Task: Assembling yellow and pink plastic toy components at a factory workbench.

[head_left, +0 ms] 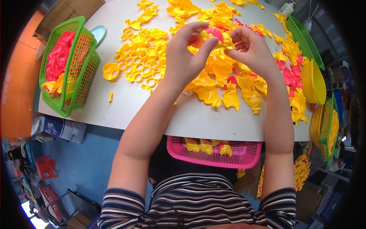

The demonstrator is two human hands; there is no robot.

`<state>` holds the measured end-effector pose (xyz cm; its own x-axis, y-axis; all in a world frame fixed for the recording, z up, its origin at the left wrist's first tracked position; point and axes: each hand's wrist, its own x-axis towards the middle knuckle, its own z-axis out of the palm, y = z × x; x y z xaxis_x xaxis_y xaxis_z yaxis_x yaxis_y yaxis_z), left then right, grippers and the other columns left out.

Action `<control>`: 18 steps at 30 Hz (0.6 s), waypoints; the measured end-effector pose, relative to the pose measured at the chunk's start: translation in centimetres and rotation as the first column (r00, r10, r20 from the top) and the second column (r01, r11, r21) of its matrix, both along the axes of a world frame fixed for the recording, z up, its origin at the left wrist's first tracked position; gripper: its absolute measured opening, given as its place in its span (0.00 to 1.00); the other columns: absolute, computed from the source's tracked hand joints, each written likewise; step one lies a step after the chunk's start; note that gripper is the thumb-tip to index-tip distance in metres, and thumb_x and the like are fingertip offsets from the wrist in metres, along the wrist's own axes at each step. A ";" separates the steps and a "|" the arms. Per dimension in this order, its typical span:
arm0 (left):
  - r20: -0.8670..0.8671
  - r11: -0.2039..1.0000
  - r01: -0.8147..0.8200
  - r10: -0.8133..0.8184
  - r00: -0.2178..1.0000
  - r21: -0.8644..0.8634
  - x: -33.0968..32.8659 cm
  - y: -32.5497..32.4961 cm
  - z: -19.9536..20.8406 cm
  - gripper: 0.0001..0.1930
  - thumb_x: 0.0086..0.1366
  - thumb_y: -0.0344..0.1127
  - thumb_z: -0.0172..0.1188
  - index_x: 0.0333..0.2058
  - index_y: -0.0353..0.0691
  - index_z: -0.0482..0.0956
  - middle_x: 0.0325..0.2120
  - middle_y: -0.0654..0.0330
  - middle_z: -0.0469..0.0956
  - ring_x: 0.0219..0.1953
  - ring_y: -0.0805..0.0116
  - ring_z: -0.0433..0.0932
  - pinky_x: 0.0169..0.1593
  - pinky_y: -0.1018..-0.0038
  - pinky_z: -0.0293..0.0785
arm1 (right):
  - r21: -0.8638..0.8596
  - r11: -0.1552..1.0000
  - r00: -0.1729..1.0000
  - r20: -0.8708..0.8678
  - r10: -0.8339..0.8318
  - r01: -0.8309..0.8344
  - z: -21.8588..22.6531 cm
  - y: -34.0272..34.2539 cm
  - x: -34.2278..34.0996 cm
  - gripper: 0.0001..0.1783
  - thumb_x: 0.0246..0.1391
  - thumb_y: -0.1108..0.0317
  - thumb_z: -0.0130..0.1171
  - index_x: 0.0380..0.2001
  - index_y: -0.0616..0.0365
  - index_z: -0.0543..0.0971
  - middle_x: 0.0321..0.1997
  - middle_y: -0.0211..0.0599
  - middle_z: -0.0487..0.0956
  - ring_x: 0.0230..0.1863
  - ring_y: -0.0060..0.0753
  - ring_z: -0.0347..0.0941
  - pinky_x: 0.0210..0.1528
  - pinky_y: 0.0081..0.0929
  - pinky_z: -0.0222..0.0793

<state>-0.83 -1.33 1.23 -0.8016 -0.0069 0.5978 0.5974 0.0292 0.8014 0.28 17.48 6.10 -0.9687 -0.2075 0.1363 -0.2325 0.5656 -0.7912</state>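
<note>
Above the middle of the table, a yellow plastic toy piece with a pink part (214, 35) is between my two hands. My left hand (188, 55) grips its left side, thumb across the front and fingers behind. My right hand (253, 51) has its fingers curled at the right edge of the piece, partly hiding where they touch it. Under and around the hands lie thin yellow moulded shells (207, 93), some with pink bits among them. Left of my left hand, many yellow rings (139, 65) are spread flat.
A green basket (82, 49) with pink parts stands at the left table edge. On the right are pink pieces (291, 78), a yellow container (313, 82) and a green basket (305, 40). A pink basket (244, 158) holding several yellow pieces sits below the front edge.
</note>
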 end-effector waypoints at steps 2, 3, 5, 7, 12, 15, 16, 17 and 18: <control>-0.093 0.991 -0.019 0.007 0.996 -0.130 0.4 0.5 0.0 0.18 0.52 0.37 0.66 0.40 0.36 0.75 0.33 0.55 0.78 0.33 0.63 0.77 0.38 0.73 0.73 | 0.009 1.000 0.999 -0.031 -0.014 0.014 0.0 -0.1 1.0 0.21 0.44 0.76 0.62 0.43 0.61 0.69 0.40 0.32 0.72 0.36 0.22 0.73 0.39 0.18 0.71; -0.092 0.991 -0.014 0.002 0.996 -0.135 0.6 0.4 0.0 0.18 0.52 0.37 0.66 0.40 0.36 0.75 0.33 0.55 0.78 0.33 0.63 0.77 0.38 0.73 0.73 | 0.004 1.000 0.999 -0.030 -0.018 0.018 -0.1 0.0 1.2 0.21 0.44 0.76 0.62 0.43 0.61 0.69 0.40 0.32 0.72 0.36 0.22 0.73 0.39 0.18 0.71; -0.190 0.945 -0.093 0.033 0.981 -0.315 0.9 0.2 0.3 0.17 0.55 0.31 0.64 0.43 0.35 0.74 0.39 0.57 0.78 0.38 0.72 0.78 0.44 0.79 0.73 | -0.087 0.996 0.996 -0.086 0.019 -0.027 -0.3 0.3 1.5 0.18 0.45 0.78 0.60 0.42 0.63 0.70 0.40 0.33 0.74 0.38 0.23 0.74 0.41 0.19 0.72; -0.152 0.953 -0.050 0.004 0.988 -0.300 1.0 0.5 0.3 0.16 0.55 0.30 0.63 0.43 0.36 0.74 0.40 0.57 0.78 0.39 0.72 0.78 0.45 0.78 0.72 | -0.167 0.986 0.998 -0.063 0.007 -0.018 -1.2 1.1 1.3 0.18 0.45 0.79 0.60 0.42 0.63 0.71 0.40 0.34 0.75 0.38 0.24 0.74 0.42 0.19 0.72; -0.106 0.953 -0.018 -0.015 0.994 -0.302 1.5 0.6 0.7 0.15 0.56 0.28 0.62 0.43 0.36 0.74 0.40 0.57 0.78 0.41 0.71 0.78 0.46 0.78 0.72 | -0.370 0.929 1.000 -0.004 0.006 -0.007 -2.4 2.2 1.2 0.18 0.45 0.73 0.64 0.41 0.64 0.75 0.38 0.35 0.78 0.38 0.23 0.76 0.43 0.19 0.73; -0.118 0.945 -0.018 -0.022 0.993 -0.326 1.5 0.4 0.8 0.15 0.56 0.28 0.62 0.44 0.36 0.74 0.40 0.57 0.78 0.41 0.71 0.78 0.46 0.78 0.73 | -0.390 0.920 0.999 0.022 0.045 -0.033 -2.7 2.3 1.0 0.15 0.47 0.76 0.62 0.41 0.63 0.76 0.38 0.33 0.78 0.40 0.24 0.75 0.46 0.19 0.72; -0.068 0.962 0.041 -0.061 0.996 -0.269 1.6 0.4 0.9 0.16 0.57 0.28 0.62 0.44 0.35 0.73 0.40 0.57 0.77 0.41 0.71 0.78 0.45 0.77 0.73 | -0.466 0.885 0.999 0.020 0.027 -0.014 -3.2 2.2 1.1 0.15 0.47 0.75 0.62 0.41 0.63 0.77 0.37 0.33 0.78 0.40 0.24 0.75 0.45 0.19 0.73; -0.021 0.974 0.097 -0.104 0.994 -0.207 1.6 0.5 0.9 0.16 0.57 0.29 0.62 0.44 0.35 0.73 0.40 0.57 0.77 0.41 0.71 0.78 0.45 0.77 0.74 | -0.538 0.843 1.000 0.018 0.007 0.003 -3.7 2.0 1.2 0.14 0.48 0.74 0.62 0.40 0.63 0.77 0.37 0.32 0.78 0.39 0.24 0.75 0.43 0.19 0.74; -0.021 0.974 0.099 -0.106 0.994 -0.204 1.6 0.6 0.9 0.16 0.57 0.29 0.62 0.44 0.35 0.73 0.40 0.57 0.77 0.41 0.71 0.78 0.45 0.77 0.74 | -0.536 0.844 1.000 0.018 0.005 0.005 -4.0 1.7 1.2 0.14 0.48 0.74 0.62 0.40 0.63 0.77 0.37 0.32 0.78 0.39 0.24 0.75 0.43 0.19 0.74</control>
<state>0.77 -0.68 2.12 -0.7723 0.1984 0.6035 0.6307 0.1262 0.7657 1.49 19.22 2.12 -0.9720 -0.1069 0.2091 -0.2155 0.0521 -0.9751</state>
